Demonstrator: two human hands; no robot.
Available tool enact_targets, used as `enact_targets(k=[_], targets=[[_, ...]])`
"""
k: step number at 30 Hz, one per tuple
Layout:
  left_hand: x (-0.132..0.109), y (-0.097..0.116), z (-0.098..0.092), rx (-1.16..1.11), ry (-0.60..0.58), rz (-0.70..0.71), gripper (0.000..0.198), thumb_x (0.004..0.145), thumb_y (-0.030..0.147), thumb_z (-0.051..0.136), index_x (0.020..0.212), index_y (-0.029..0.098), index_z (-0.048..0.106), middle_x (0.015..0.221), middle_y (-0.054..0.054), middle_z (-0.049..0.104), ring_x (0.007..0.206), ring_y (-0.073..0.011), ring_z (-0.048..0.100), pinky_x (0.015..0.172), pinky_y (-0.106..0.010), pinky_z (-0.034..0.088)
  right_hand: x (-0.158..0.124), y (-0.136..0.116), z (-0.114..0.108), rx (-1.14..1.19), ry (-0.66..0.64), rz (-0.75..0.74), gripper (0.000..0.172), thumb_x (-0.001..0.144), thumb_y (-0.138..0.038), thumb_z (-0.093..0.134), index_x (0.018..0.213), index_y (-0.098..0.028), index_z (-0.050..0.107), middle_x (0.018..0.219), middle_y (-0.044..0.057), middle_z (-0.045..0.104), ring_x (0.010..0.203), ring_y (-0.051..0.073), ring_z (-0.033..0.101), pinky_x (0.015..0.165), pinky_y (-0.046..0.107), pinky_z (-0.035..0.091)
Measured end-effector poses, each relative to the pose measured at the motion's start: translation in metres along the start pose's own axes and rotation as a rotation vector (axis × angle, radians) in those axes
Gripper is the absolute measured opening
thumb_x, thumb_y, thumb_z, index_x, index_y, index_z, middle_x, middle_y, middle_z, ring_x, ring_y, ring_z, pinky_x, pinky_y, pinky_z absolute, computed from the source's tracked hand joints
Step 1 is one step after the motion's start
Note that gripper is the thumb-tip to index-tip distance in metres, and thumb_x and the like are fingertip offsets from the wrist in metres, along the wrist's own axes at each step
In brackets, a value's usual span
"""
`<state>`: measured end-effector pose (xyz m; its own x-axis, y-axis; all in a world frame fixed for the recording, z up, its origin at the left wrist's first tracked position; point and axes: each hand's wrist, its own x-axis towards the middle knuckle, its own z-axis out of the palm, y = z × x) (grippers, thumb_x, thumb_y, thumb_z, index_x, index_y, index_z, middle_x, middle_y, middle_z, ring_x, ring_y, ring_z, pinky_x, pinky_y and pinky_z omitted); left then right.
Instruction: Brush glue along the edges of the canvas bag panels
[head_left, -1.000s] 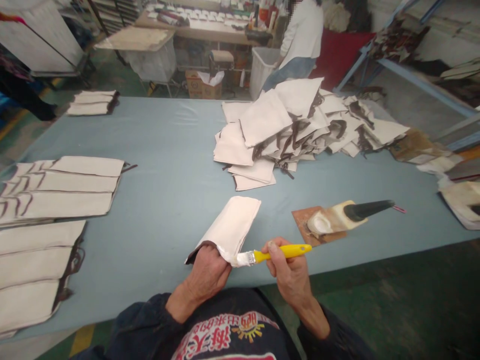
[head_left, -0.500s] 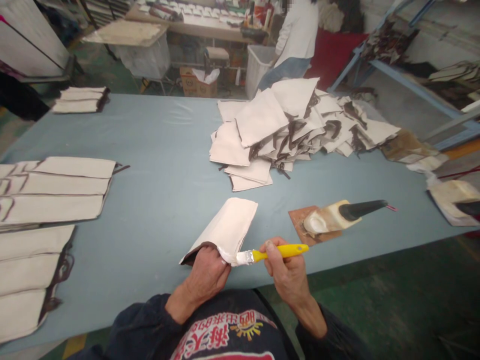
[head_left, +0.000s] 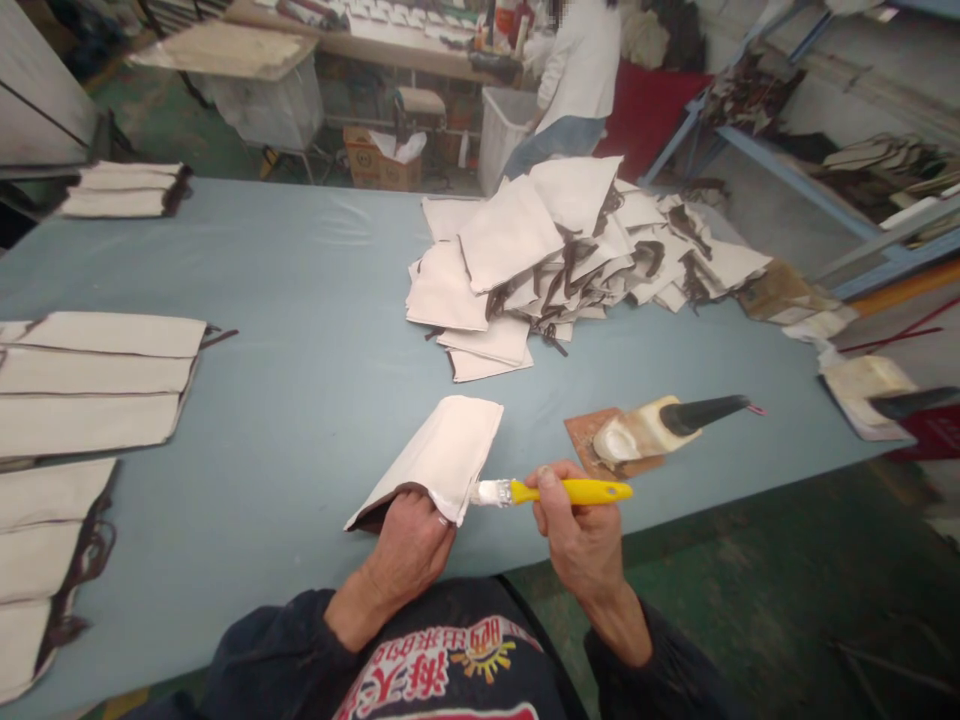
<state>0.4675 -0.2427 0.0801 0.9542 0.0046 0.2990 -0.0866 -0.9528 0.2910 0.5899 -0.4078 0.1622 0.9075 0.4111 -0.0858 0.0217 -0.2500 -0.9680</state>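
A cream fabric pouch (head_left: pixel 442 445) with a dark brown lining stands propped at the table's near edge, its mouth toward me. My left hand (head_left: pixel 411 540) is closed on the rim of that mouth, some fingers hidden inside. My right hand (head_left: pixel 581 530) grips the yellow handle of a paintbrush (head_left: pixel 574 491) between thumb and fingers. White, wet-looking bristles point left and touch the pouch's right edge. Right of the pouch, a whitish, glue-smeared container (head_left: pixel 626 440) with a black handle lies on a brown board (head_left: pixel 585 435).
A heap of cream pouches (head_left: pixel 517 240) with brown trim covers the table's (head_left: pixel 300 370) far middle and right. Rows of flat pouches (head_left: pixel 97 375) lie along the left. At the far right sits another smeared container (head_left: pixel 870 385). A person (head_left: pixel 581 70) is behind the table.
The brush has moved up along the pouch's right edge, away from the corner near my left fingers. My left hand keeps its hold. The whole view has shifted slightly.
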Motion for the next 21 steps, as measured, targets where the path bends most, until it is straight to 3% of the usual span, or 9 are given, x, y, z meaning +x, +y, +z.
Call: enact_targets(k=[7,10,15,21], targets=[[-0.001,0.004,0.007,-0.028,-0.039,-0.016,0.021,0.092,0.014,0.048,0.092,0.017,0.069,0.084,-0.013,0.070,0.082,-0.0295,0.065,0.072,-0.043,0.048,-0.009,-0.025,0.012,-0.303,-0.125,-0.202,0.032,0.098,-0.035,0.052,0.071,-0.021,0.061,0.050,-0.005,0.048,0.042,0.010,0.041,0.045,0.025,0.030],[-0.003,0.007,0.009,-0.049,-0.033,-0.022,0.021,0.092,0.014,0.049,0.091,0.017,0.069,0.086,-0.013,0.070,0.083,-0.0294,0.064,0.073,-0.042,0.048,-0.012,-0.027,0.009,-0.327,-0.157,-0.199,0.034,0.099,-0.035,0.050,0.070,-0.021,0.059,0.049,-0.005,0.047,0.042,0.010,0.041,0.044,0.025,0.029],[-0.003,0.011,0.011,-0.001,-0.030,-0.016,0.021,0.091,0.014,0.049,0.092,0.016,0.070,0.086,-0.013,0.070,0.082,-0.0301,0.065,0.073,-0.043,0.049,-0.007,-0.021,0.008,-0.381,-0.060,-0.211,0.032,0.099,-0.037,0.051,0.073,-0.021,0.060,0.050,-0.006,0.047,0.043,0.010,0.041,0.045,0.025,0.028],[-0.007,0.013,0.013,-0.011,-0.015,-0.017,0.020,0.090,0.014,0.049,0.090,0.017,0.069,0.088,-0.014,0.071,0.086,-0.0314,0.066,0.075,-0.044,0.050,-0.009,-0.024,0.008,-0.371,-0.208,-0.191,0.034,0.100,-0.036,0.049,0.070,-0.022,0.055,0.052,-0.005,0.047,0.044,0.010,0.042,0.047,0.024,0.029]])
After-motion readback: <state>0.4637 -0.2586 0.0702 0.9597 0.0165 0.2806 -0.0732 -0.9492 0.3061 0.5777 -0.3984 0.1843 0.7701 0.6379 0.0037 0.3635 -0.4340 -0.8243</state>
